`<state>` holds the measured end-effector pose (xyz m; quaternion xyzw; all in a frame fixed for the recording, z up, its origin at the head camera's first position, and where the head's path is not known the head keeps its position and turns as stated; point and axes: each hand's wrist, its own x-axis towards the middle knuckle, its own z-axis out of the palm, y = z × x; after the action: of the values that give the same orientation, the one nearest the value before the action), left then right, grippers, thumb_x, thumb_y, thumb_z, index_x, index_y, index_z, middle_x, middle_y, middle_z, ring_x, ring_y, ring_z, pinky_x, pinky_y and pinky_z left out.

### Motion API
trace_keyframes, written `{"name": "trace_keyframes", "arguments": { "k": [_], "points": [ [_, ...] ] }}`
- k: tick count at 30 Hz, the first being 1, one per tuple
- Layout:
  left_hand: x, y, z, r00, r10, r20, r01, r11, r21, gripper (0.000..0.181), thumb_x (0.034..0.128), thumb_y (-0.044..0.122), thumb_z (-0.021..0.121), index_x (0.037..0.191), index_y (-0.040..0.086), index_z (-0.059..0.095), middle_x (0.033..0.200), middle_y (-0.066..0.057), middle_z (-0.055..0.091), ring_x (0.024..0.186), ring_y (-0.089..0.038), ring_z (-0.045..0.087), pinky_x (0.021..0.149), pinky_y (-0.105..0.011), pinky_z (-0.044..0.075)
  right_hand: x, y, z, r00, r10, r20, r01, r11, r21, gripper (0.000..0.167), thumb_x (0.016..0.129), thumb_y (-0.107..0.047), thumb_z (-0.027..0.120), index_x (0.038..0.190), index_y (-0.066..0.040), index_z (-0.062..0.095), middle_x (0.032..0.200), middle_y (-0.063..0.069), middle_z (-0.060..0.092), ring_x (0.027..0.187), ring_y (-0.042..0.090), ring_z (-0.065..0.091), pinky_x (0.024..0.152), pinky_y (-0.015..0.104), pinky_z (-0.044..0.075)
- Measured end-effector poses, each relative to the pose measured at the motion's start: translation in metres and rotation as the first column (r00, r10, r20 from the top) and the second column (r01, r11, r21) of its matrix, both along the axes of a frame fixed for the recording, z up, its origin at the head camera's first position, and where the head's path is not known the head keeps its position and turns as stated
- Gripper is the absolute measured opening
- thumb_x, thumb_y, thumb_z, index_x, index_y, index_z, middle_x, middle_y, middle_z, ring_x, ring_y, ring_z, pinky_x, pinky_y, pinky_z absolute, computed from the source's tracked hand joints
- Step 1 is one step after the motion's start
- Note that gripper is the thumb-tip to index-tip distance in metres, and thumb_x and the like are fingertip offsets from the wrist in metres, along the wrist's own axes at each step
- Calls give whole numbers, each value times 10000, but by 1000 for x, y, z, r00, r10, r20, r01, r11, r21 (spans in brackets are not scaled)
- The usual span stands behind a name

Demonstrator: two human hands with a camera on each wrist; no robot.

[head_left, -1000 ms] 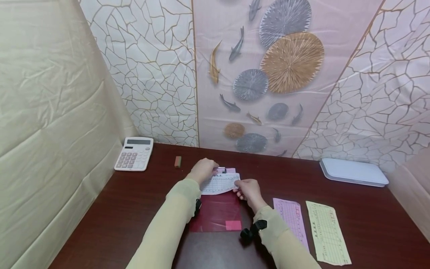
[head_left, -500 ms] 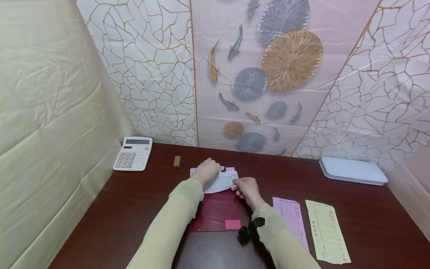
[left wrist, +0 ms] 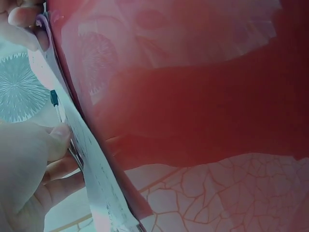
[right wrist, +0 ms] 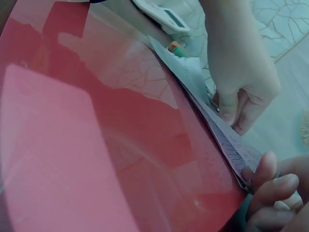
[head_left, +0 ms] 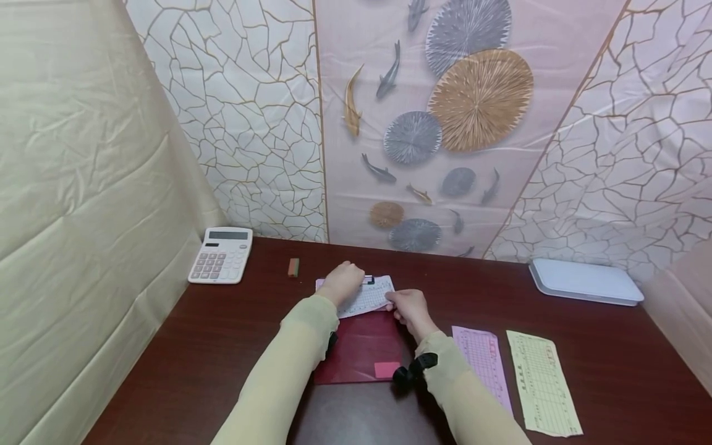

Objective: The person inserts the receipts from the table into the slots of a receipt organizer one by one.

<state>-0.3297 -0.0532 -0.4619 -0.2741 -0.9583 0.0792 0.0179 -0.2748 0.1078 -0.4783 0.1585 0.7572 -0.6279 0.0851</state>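
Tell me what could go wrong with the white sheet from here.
1. The white sheet slants against the red folder, so it might end up clipped crooked.
2. The right hand pinches its edge; a hard tug might crease or tear the paper.
3. The left hand grips the clip; if that opens wide, the pink paper underneath might slip too.

I'm seeing smooth, glossy plastic in the folder [head_left: 364,346], metal shining on the clip [left wrist: 75,153], thin matt paper in the white slip [head_left: 368,299], softly gleaming wood on the table [head_left: 167,377], and creased, satiny cloth in the drape [head_left: 83,136].
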Motion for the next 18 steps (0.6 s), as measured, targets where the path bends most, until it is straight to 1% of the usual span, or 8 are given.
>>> {"name": "trace_keyframes", "arguments": {
  "k": [5,8,11,14,16,18],
  "points": [
    [0,0,3,1000,7,16,-7,1000,3,184,929,59,561,957,126,730,936,-19,712,887,-164,639,875,-276,512,3,3,1,1000,13,15,-13,1000,-16,297,897,-127,570,1083,96,632,529,-38,566,402,36,393,401,175,288],
    [2,1,5,999,16,40,-17,1000,6,198,943,56,540,984,123,722,962,-26,707,911,-166,636,896,-278,504,4,5,2,999,28,17,-28,999,-15,292,906,-131,562,1085,90,628,545,-38,569,411,36,397,408,178,291],
    [3,1,7,998,28,59,-28,1000,8,209,956,57,520,1001,119,715,986,-35,704,936,-176,633,905,-285,502,5,7,4,998,61,21,-61,998,-4,265,912,-134,551,1060,74,624,565,-26,564,418,47,412,413,187,302],
    [1,1,7,997,30,65,-31,999,25,201,949,55,525,979,118,713,984,-37,706,937,-184,635,904,-292,503,8,9,7,995,96,34,-97,995,21,230,916,-141,545,1017,54,612,567,-8,531,426,62,439,418,197,321],
    [1,0,7,998,28,65,-30,999,29,199,944,51,528,970,118,713,989,-37,708,940,-188,637,908,-297,500,9,9,9,993,109,37,-111,993,44,218,919,-145,542,996,51,601,567,1,504,431,68,456,417,200,327],
    [1,0,8,997,33,76,-36,999,37,200,947,52,524,975,120,710,1000,-37,705,947,-188,633,914,-299,497,9,8,11,993,109,46,-111,992,60,225,919,-151,542,1005,50,599,573,10,505,439,72,474,424,202,330]
  ]
}}
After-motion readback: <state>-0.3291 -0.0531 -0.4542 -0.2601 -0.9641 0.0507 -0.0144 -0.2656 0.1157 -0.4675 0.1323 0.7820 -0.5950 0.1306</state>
